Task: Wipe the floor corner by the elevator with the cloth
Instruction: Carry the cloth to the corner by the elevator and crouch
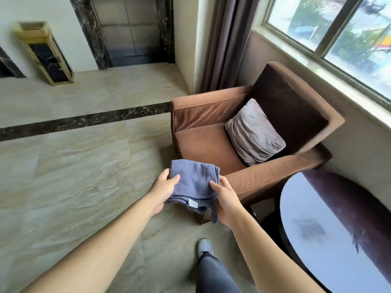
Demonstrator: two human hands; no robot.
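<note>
Cloth (193, 183): hanging in mid-air in front of the armchair (243, 132), well apart from the elevator (129, 30); not yet touching the floor (74, 176).
Left grip (164, 188): closing on the cloth's left edge, thumb lying on top, fingers tucked beneath.
Right grip (225, 197): pinching the cloth's right edge, thumb on top, remaining fingers hidden under the folds.
Step, judging from this: folding or squaring the cloth while standing, corner wiping not yet begun.
Risk – loose folds: lower layers and white tag (192, 202) dangling, likely slipping open and dragging if carried one-handed.
Risk – footing: glossy floor looking slick; crouching near the corner possibly sliding the shoe (204, 247).
Risk – furniture: armchair and round tabletop (334, 218) crowding the right side, easy to bump when turning.
Textures: cloth blue-grey, soft, ribbed weave; floor polished beige stone with a dark marble strip (84, 121); armchair brown velvet, boxy; cushion (254, 132) crinkled grey, square; tabletop dark, mirror-glossy.
</note>
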